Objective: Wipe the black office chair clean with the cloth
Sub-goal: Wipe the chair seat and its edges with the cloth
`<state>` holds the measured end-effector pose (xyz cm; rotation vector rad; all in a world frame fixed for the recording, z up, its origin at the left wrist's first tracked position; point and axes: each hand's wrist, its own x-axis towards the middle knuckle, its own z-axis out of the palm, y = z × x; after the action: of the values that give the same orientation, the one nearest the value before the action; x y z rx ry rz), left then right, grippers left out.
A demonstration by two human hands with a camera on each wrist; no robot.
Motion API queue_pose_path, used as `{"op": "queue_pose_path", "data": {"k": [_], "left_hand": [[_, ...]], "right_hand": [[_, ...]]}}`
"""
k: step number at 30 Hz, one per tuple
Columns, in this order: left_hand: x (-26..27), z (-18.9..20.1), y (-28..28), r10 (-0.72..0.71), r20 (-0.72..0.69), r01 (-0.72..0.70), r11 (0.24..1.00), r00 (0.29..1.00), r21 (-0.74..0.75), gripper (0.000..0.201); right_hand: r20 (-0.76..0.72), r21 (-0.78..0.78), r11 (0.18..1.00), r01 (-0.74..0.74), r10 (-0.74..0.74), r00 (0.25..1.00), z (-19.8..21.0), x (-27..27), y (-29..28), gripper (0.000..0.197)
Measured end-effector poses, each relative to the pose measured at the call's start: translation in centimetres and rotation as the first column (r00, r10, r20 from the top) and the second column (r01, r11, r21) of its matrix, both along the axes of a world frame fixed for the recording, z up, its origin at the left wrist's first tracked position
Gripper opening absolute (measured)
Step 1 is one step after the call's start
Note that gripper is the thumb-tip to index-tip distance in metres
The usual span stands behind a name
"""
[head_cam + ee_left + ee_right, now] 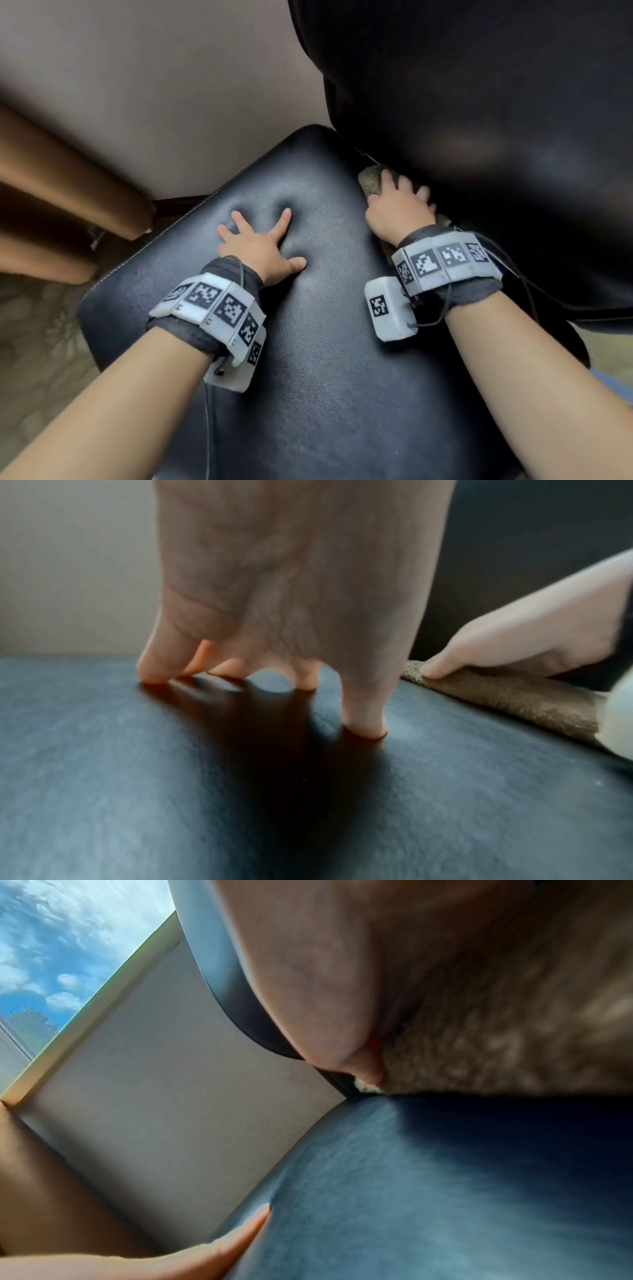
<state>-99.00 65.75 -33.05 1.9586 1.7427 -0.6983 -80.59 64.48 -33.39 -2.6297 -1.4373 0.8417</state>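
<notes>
Room: plain beige wall (pixel 164 102) behind the chair, a brown curtain (pixel 51 192) at the left, patterned floor (pixel 37 342) below; the right wrist view shows also a window (pixel 51 947) with sky.
Chair: the black chair fills the head view, with the seat (pixel 308 359) under both arms and the backrest (pixel 496 102) standing up at the right.
Cloth: a brownish, fuzzy cloth (pixel 371 180) lies on the back edge of the seat, in the crease where the seat meets the backrest.
Right hand: the right hand (pixel 397 209) lies on top of the cloth with fingers spread a little and pushes it down into the crease; in the left wrist view the thumb (pixel 441 666) presses on the cloth edge. I cannot tell if the fingers also curl around it.
Left hand: the left hand (pixel 263 240) is spread flat on the middle of the seat, well apart from the cloth, and its fingertips (pixel 365 723) dent the padding. I judge that it steadies the chair.
Done: I cannot say for sure; the seat looks smooth and without visible dirt, so it may be already wiped.
Step now: wiping along the crease, as it seems.
Left: probably the backrest, the seat edges, and the parts out of view, such as the base.
</notes>
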Motion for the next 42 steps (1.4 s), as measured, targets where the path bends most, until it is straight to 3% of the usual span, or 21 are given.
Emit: {"op": "queue_pose_path", "data": {"k": [4,11,15,18,24,31,39,42], "left_hand": [[0.1,0.0,0.3,0.003,-0.007,-0.003,1.0,1.0,-0.03,0.086],[0.0,0.2,0.5,-0.012,-0.02,0.011,0.998,1.0,-0.055,0.085],[0.0,0.2,0.5,-0.022,-0.032,0.021,0.999,0.999,-0.048,0.085],[0.0,0.0,0.5,-0.025,-0.034,0.024,0.999,0.999,-0.039,0.085],[0.0,0.0,0.7,-0.035,-0.043,0.033,0.998,0.998,-0.054,0.086],[0.0,-0.1,0.9,-0.046,-0.041,0.043,0.997,0.998,-0.071,0.085],[0.1,-0.1,0.6,-0.05,-0.051,0.047,0.998,0.997,-0.049,0.085],[0.2,0.0,0.6,-0.044,-0.044,0.042,0.998,0.998,-0.05,0.085]], "right_hand": [[0.039,0.001,1.0,0.023,-0.023,0.999,-0.2,-1.9,2.8,0.055],[-0.03,-0.031,0.993,-0.115,0.114,0.993,0.8,-4.1,8.9,0.06],[-0.054,-0.065,0.98,-0.187,0.184,0.981,0.1,-1.3,6.2,0.059],[-0.076,-0.019,0.992,-0.124,0.122,0.99,0.3,-0.8,4.3,0.059],[-0.018,-0.076,0.993,-0.086,0.085,0.996,0.3,-3.1,8.4,0.06],[0.03,-0.024,0.982,-0.186,0.186,0.982,1.0,-6.2,12.6,0.058],[-0.06,0.043,0.952,-0.304,0.307,0.95,-0.5,-3.6,9.0,0.06],[-0.057,0.036,0.958,-0.284,0.285,0.957,-0.3,-3.7,9.6,0.06]]}}
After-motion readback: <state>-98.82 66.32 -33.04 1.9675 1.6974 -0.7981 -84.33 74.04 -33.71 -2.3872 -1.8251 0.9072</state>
